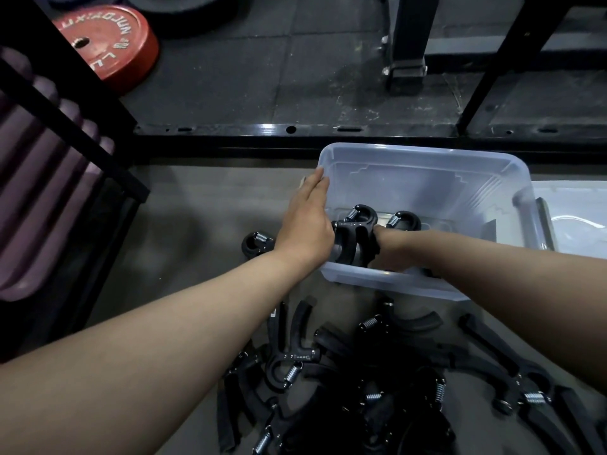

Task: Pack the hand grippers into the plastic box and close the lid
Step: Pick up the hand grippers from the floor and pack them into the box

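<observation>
I am looking down at a dull grey-brown floor [197,205] in a dim gym; beyond it dark rubber floor tiles [262,70] run to the top of the view; a black steel rack rail [295,130] with slots and holes crosses between the two; a red weight plate [105,44] lies flat at upper left; purple padded rollers [39,178] sit behind a black slanted bar at far left.

The clear plastic box [410,284] stands open on the floor just short of the rail; its walls are translucent and faintly blue; inside it I see black hand grippers with steel coil springs, one gripper [356,224] upright near the left wall and another [402,221] just right of it.

My left hand [305,224] lies with straight, relaxed fingers along the box's left wall, fingertips at the rim corner; it holds nothing. My right hand [387,247] reaches down inside the box among the grippers; its fingers are hidden, so I cannot tell whether it grips anything.

A loose pile of grippers [377,382] covers the floor just in front of the box, touching its near wall; one lone gripper [258,244] lies left of the box beside my left wrist; the white lid [571,221] rests against the box's right side; the far half of the box stays open.
</observation>
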Action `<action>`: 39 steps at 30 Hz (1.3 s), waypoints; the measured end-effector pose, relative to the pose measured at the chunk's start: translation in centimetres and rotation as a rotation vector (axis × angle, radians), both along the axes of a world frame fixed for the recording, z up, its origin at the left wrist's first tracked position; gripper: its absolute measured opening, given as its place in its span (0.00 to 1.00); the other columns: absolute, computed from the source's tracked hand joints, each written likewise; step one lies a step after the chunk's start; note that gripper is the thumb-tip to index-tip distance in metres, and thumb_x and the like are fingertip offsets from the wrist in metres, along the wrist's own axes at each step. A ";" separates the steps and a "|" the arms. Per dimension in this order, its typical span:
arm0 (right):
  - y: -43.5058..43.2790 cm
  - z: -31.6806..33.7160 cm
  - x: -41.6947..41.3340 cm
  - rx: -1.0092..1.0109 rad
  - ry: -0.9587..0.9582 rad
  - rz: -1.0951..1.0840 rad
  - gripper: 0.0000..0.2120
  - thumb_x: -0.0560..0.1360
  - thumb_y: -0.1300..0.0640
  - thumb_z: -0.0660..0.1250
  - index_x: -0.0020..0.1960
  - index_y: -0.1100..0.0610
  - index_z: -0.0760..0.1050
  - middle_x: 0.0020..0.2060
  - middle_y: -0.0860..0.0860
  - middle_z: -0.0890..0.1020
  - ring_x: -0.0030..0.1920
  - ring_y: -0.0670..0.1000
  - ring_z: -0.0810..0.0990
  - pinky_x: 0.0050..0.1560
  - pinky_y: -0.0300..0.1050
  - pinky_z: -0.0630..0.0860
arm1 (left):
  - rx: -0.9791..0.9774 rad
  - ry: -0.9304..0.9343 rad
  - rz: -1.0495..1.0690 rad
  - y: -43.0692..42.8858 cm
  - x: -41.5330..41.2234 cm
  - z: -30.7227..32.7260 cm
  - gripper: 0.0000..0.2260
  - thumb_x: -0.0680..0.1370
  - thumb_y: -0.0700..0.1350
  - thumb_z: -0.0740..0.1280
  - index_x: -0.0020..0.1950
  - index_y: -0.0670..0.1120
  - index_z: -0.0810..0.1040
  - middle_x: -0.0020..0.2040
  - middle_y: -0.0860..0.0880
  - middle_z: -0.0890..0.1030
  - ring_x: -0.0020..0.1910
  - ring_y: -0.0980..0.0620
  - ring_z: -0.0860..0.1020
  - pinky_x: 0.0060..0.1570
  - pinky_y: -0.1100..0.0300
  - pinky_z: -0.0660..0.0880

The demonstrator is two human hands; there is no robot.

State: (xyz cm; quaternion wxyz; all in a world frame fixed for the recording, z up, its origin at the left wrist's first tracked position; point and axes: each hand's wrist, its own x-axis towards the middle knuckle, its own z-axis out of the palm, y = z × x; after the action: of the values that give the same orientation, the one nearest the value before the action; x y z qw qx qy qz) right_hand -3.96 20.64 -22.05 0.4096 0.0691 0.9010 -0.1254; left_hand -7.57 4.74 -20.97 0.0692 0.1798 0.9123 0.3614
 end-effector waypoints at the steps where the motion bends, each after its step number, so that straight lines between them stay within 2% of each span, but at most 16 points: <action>1: 0.1 -0.4 -0.1 -0.012 -0.003 -0.016 0.17 0.77 0.59 0.63 0.65 0.61 0.70 0.56 0.57 0.78 0.52 0.52 0.75 0.52 0.41 0.70 | 0.000 -0.002 0.003 0.0 0.0 0.0 0.29 0.76 0.30 0.53 0.78 0.44 0.60 0.80 0.53 0.54 0.78 0.53 0.52 0.77 0.54 0.52; 4: 0.6 -0.5 0.2 -0.085 0.010 -0.159 0.18 0.75 0.59 0.66 0.64 0.59 0.68 0.50 0.55 0.78 0.47 0.52 0.76 0.40 0.38 0.72 | 0.007 0.001 0.008 0.1 0.0 0.0 0.29 0.76 0.30 0.53 0.78 0.44 0.60 0.79 0.53 0.54 0.78 0.53 0.52 0.77 0.54 0.52; 6: 0.8 -0.7 -0.1 -0.110 0.062 -0.243 0.16 0.73 0.59 0.68 0.59 0.58 0.69 0.47 0.55 0.80 0.45 0.55 0.79 0.34 0.41 0.74 | 0.013 0.002 0.008 0.1 -0.1 -0.1 0.29 0.76 0.30 0.53 0.77 0.44 0.60 0.79 0.53 0.55 0.78 0.53 0.53 0.77 0.55 0.52; 8: 0.7 -0.5 -0.9 -0.070 0.218 -0.209 0.11 0.76 0.56 0.64 0.56 0.59 0.72 0.51 0.58 0.81 0.48 0.58 0.79 0.40 0.43 0.73 | 0.030 0.000 0.004 -0.1 -0.1 -0.1 0.28 0.76 0.30 0.53 0.77 0.43 0.61 0.79 0.51 0.56 0.78 0.52 0.53 0.77 0.55 0.52; 9: 0.6 -0.3 -1.4 -0.093 0.341 -0.226 0.13 0.77 0.54 0.61 0.58 0.59 0.73 0.55 0.60 0.80 0.52 0.59 0.78 0.46 0.43 0.72 | 0.047 -0.002 0.000 -0.1 -0.1 -0.1 0.28 0.76 0.30 0.53 0.77 0.42 0.61 0.79 0.50 0.56 0.78 0.52 0.53 0.77 0.55 0.52; 11: -0.6 0.9 -2.0 -0.245 0.526 -0.351 0.20 0.80 0.52 0.57 0.69 0.58 0.69 0.65 0.60 0.73 0.62 0.59 0.74 0.61 0.44 0.70 | 0.069 0.011 0.012 -0.3 -0.1 0.0 0.27 0.77 0.32 0.55 0.77 0.42 0.62 0.79 0.48 0.58 0.78 0.50 0.55 0.77 0.54 0.52; 13: -2.4 2.4 -1.6 -0.344 0.671 -0.341 0.23 0.81 0.53 0.55 0.76 0.56 0.61 0.72 0.57 0.65 0.71 0.55 0.66 0.69 0.42 0.61 | 0.051 0.055 0.080 -0.6 -0.1 -0.1 0.25 0.78 0.36 0.56 0.76 0.41 0.63 0.78 0.46 0.61 0.77 0.49 0.57 0.77 0.54 0.52; 16: -5.4 3.5 -0.3 -0.410 0.721 -0.146 0.26 0.83 0.52 0.54 0.79 0.53 0.53 0.78 0.54 0.53 0.77 0.54 0.56 0.73 0.44 0.54 | 0.115 -0.001 0.180 -1.6 -0.1 -0.5 0.23 0.79 0.38 0.55 0.75 0.41 0.65 0.77 0.45 0.64 0.76 0.50 0.59 0.76 0.57 0.53; 19: -7.3 3.1 0.3 -0.325 0.670 -0.076 0.30 0.82 0.46 0.52 0.80 0.51 0.45 0.79 0.54 0.42 0.78 0.57 0.50 0.76 0.52 0.53 | 0.176 -0.087 0.288 -3.5 0.0 -1.6 0.21 0.79 0.36 0.56 0.73 0.40 0.68 0.74 0.43 0.67 0.74 0.48 0.63 0.75 0.56 0.57; 21: -7.9 2.6 0.5 -0.267 0.668 -0.049 0.33 0.82 0.44 0.51 0.80 0.53 0.40 0.78 0.55 0.37 0.79 0.56 0.44 0.77 0.53 0.49 | 0.100 -0.106 0.331 -5.2 -0.1 -2.5 0.21 0.78 0.36 0.57 0.72 0.40 0.69 0.72 0.43 0.69 0.73 0.47 0.65 0.74 0.55 0.59; 23: -8.1 2.5 0.7 -0.241 0.689 -0.030 0.34 0.82 0.43 0.50 0.80 0.54 0.38 0.78 0.55 0.35 0.79 0.55 0.42 0.77 0.51 0.47 | -0.064 -0.107 0.309 -6.9 -0.5 -3.6 0.21 0.77 0.37 0.57 0.71 0.41 0.70 0.72 0.44 0.70 0.71 0.46 0.66 0.71 0.55 0.61; 27: -8.0 2.3 0.7 -0.235 0.700 -0.027 0.34 0.82 0.43 0.49 0.80 0.53 0.38 0.77 0.54 0.34 0.78 0.53 0.40 0.76 0.48 0.45 | -0.380 -0.197 0.253 -9.3 -1.2 -5.9 0.21 0.80 0.44 0.58 0.73 0.46 0.67 0.76 0.46 0.62 0.75 0.46 0.61 0.71 0.53 0.59; 30: -8.1 2.3 0.6 -0.231 0.717 -0.001 0.34 0.82 0.44 0.49 0.80 0.55 0.38 0.78 0.53 0.35 0.78 0.52 0.38 0.77 0.47 0.43 | -0.482 -0.189 0.111 -10.1 -1.1 -7.2 0.24 0.80 0.48 0.61 0.75 0.47 0.64 0.78 0.47 0.58 0.76 0.46 0.58 0.72 0.52 0.58; 35: -8.1 2.1 0.5 -0.237 0.746 0.035 0.33 0.82 0.46 0.50 0.79 0.59 0.40 0.78 0.52 0.38 0.78 0.50 0.37 0.76 0.44 0.39 | -0.593 -0.211 -0.041 -10.5 -1.4 -8.5 0.27 0.77 0.53 0.66 0.74 0.50 0.65 0.76 0.51 0.62 0.74 0.45 0.62 0.70 0.48 0.64; 39: -8.1 2.2 0.5 -0.250 0.745 0.025 0.33 0.82 0.47 0.50 0.79 0.58 0.40 0.78 0.52 0.38 0.78 0.49 0.37 0.76 0.44 0.39 | -0.755 -0.242 -0.064 -10.5 -1.4 -9.0 0.37 0.75 0.56 0.69 0.79 0.50 0.53 0.78 0.46 0.56 0.76 0.43 0.57 0.74 0.46 0.56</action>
State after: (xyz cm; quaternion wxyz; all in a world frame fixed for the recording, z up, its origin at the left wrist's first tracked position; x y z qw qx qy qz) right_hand -3.45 12.51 -19.89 0.0613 -0.0427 0.9664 -0.2459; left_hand -8.93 -5.77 -29.96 0.2486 0.1263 0.9602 0.0170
